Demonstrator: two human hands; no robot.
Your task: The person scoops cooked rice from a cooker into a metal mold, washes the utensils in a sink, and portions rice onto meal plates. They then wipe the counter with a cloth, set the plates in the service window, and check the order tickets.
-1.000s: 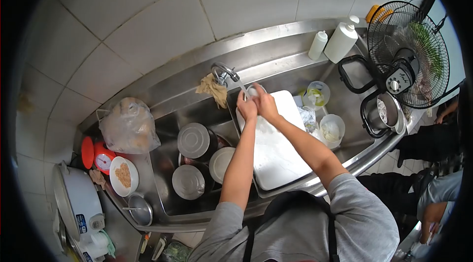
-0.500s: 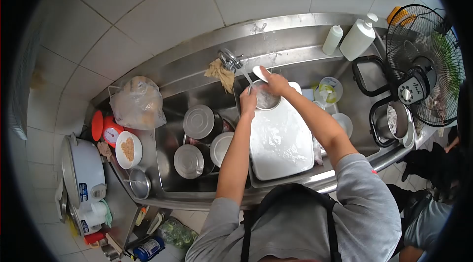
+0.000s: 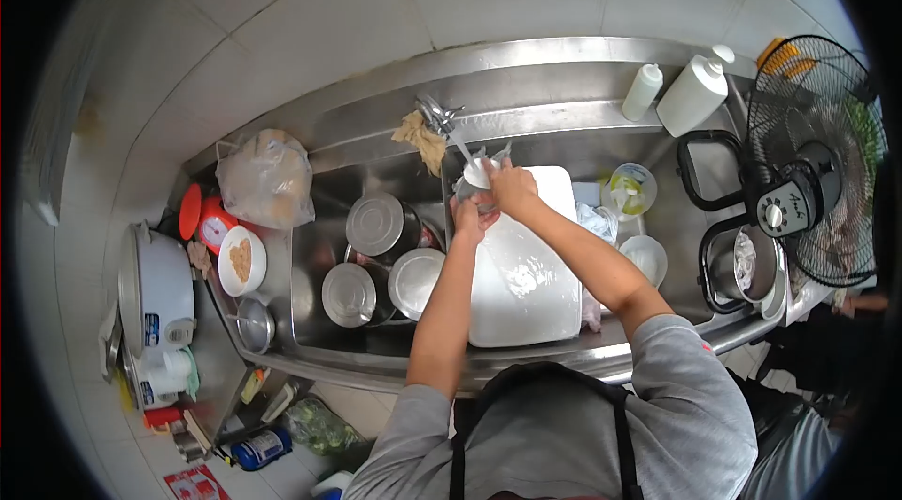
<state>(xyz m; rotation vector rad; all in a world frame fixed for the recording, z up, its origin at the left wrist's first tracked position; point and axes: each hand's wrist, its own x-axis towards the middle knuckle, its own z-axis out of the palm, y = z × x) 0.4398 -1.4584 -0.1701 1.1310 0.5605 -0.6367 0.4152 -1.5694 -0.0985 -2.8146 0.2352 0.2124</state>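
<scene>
- Far left of the left hand I see a pale pot, then a red scale and a white bowl with brown crumbs.
- Nearer that hand, a filled plastic bag rests by the steel sink, where three lidded tins stand.
- Beyond both hands, a tap runs before the tiled wall (a tan cloth hangs at its base).
- The left hand curls against a clear container; how firmly, I can't tell from here.
- Just right of it, the right hand is clamped on a small white piece, beyond the left hand, where the stream lands.
- Below both hands lies a wet white board.
- Right of the right hand: two clear tubs, two white bottles, a black fan.
</scene>
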